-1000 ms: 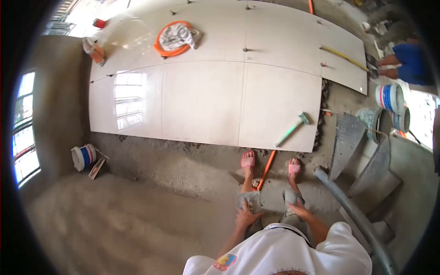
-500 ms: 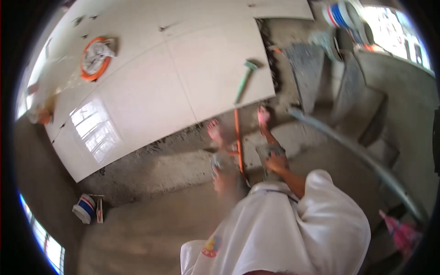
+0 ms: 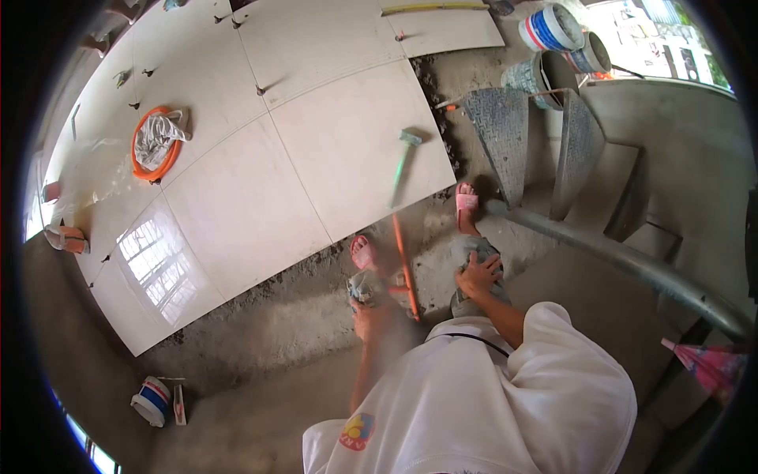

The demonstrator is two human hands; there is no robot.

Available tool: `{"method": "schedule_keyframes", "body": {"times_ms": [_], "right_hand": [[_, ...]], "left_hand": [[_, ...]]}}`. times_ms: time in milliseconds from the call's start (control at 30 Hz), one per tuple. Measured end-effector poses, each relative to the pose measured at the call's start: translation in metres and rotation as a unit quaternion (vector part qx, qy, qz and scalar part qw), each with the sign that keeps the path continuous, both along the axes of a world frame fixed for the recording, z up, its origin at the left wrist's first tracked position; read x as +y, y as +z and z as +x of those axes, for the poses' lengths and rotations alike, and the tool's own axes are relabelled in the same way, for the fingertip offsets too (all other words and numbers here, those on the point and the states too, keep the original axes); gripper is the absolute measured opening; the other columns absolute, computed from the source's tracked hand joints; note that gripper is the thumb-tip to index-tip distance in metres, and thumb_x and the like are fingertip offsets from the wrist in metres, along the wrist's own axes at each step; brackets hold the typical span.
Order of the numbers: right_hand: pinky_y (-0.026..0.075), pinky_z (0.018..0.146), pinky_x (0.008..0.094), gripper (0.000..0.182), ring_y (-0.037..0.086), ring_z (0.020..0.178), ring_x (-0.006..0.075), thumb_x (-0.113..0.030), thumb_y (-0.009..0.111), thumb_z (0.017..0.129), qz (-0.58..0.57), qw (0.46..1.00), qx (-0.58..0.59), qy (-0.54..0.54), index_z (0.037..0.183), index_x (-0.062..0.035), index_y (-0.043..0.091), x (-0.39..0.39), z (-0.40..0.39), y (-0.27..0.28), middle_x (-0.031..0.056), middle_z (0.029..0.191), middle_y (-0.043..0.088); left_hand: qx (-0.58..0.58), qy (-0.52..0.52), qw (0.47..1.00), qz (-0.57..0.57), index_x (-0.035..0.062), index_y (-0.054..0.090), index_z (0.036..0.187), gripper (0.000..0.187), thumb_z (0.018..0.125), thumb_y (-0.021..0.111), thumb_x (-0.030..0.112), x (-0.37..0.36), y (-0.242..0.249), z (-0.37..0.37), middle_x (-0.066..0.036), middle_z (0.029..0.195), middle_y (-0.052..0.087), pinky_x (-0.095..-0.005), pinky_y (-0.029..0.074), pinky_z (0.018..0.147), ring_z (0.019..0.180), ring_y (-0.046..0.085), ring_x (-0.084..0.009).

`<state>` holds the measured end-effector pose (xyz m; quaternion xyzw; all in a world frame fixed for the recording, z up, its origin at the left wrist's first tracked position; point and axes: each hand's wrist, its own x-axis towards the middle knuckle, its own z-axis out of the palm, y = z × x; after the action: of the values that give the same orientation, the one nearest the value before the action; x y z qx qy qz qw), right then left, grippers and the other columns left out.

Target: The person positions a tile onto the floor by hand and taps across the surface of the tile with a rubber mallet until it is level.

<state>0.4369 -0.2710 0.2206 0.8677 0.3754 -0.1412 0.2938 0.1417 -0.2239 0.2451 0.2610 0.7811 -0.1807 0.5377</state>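
Observation:
My right hand point(image 3: 478, 273) rests with spread fingers on my right knee, over the grey trouser cloth. My left hand point(image 3: 366, 317) is at my left knee point(image 3: 365, 289); its fingers are blurred and partly hidden. Between my legs, an orange stick-like tool point(image 3: 405, 265) stands or leans on the rough cement step. Beyond my feet, a green-handled mallet point(image 3: 403, 166) lies near the edge of the large cream tiles point(image 3: 347, 150). My feet, in pink sandals point(image 3: 362, 251), are on the cement strip beside that edge.
Stairs point(image 3: 580, 158) and a grey pipe rail point(image 3: 632, 261) are at right. Buckets point(image 3: 550, 30) stand at the upper right. A white bucket point(image 3: 150, 400) and trowel point(image 3: 180, 405) sit lower left. An orange-rimmed basin point(image 3: 158, 144) rests on the tiles.
The camera view has shifted and sharpened. My right hand's fingers look more spread on the knee. The mallet and the orange tool appear in the same places on the floor.

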Motion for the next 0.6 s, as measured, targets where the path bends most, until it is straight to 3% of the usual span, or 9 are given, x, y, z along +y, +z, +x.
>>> {"method": "schedule_keyframes", "body": {"times_ms": [33, 133, 233, 333, 467, 500, 600], "right_hand": [[0.017, 0.099, 0.0768, 0.071, 0.016, 0.139, 0.0531, -0.044, 0.065, 0.082, -0.009, 0.998, 0.058, 0.009, 0.141, -0.0144, 0.039, 0.027, -0.004, 0.028, 0.0308, 0.151, 0.02], [0.021, 0.104, 0.0709, 0.067, 0.024, 0.141, 0.0418, -0.035, 0.064, 0.087, 0.005, 0.981, 0.172, 0.088, 0.144, -0.0105, 0.037, 0.034, 0.015, 0.004, 0.0206, 0.152, 0.028], [0.031, 0.108, 0.0567, 0.064, 0.037, 0.136, 0.0344, -0.03, 0.062, 0.091, 0.047, 0.958, 0.278, 0.058, 0.145, -0.0067, 0.036, 0.064, 0.027, -0.036, 0.0181, 0.146, 0.039], [0.042, 0.102, 0.0431, 0.058, 0.05, 0.123, 0.038, -0.032, 0.061, 0.092, 0.113, 0.95, 0.288, 0.031, 0.139, -0.0039, 0.046, 0.106, 0.041, -0.084, 0.0203, 0.134, 0.052], [0.049, 0.089, 0.0454, 0.041, 0.06, 0.106, 0.04, -0.027, 0.062, 0.09, 0.242, 0.928, 0.281, -0.036, 0.119, 0.0018, 0.063, 0.179, 0.085, -0.171, 0.0253, 0.11, 0.064], [0.048, 0.088, 0.0453, 0.041, 0.06, 0.105, 0.0387, -0.028, 0.065, 0.088, 0.275, 0.934, 0.228, 0.024, 0.117, 0.001, 0.064, 0.191, 0.107, -0.214, 0.0254, 0.108, 0.064], [0.048, 0.089, 0.0456, 0.045, 0.06, 0.105, 0.0391, -0.034, 0.068, 0.086, 0.302, 0.935, 0.181, -0.042, 0.115, 0.0007, 0.065, 0.228, 0.153, -0.305, 0.0254, 0.108, 0.064]], "left_hand": [[-0.005, 0.012, 1.0, 0.014, 0.0041, 0.021, 0.148, 0.121, 0.055, 0.085, 0.049, 0.005, -0.005, -0.001, -0.027, 0.127, 0.056, -0.0459, 0.045, 0.099, 0.119, 0.056, -0.0398], [-0.007, 0.024, 0.999, 0.042, 0.0027, 0.027, 0.144, 0.115, 0.055, 0.084, 0.048, 0.012, -0.022, -0.004, -0.028, 0.124, 0.058, -0.0458, 0.046, 0.097, 0.115, 0.058, -0.0405], [0.013, 0.051, 0.996, 0.066, 0.002, 0.03, 0.141, 0.11, 0.056, 0.083, 0.046, 0.021, -0.041, 0.003, -0.029, 0.122, 0.059, -0.046, 0.046, 0.096, 0.114, 0.058, -0.0415], [0.027, 0.087, 0.993, 0.073, 0.0016, 0.032, 0.141, 0.109, 0.056, 0.083, 0.045, 0.039, -0.036, 0.017, -0.029, 0.124, 0.058, -0.0464, 0.046, 0.095, 0.115, 0.058, -0.0415], [0.06, 0.141, 0.981, 0.116, 0.0021, 0.035, 0.141, 0.107, 0.055, 0.084, 0.044, 0.031, -0.049, 0.035, -0.026, 0.126, 0.057, -0.0449, 0.045, 0.097, 0.115, 0.057, -0.0397], [0.055, 0.162, 0.977, 0.128, 0.0024, 0.036, 0.14, 0.106, 0.055, 0.084, 0.044, 0.029, -0.049, 0.044, -0.024, 0.126, 0.057, -0.0441, 0.044, 0.097, 0.116, 0.056, -0.0387], [0.078, 0.185, 0.974, 0.108, 0.0046, 0.036, 0.141, 0.104, 0.057, 0.083, 0.045, 0.02, -0.046, 0.08, -0.023, 0.129, 0.054, -0.0451, 0.043, 0.098, 0.119, 0.054, -0.0382]]}}
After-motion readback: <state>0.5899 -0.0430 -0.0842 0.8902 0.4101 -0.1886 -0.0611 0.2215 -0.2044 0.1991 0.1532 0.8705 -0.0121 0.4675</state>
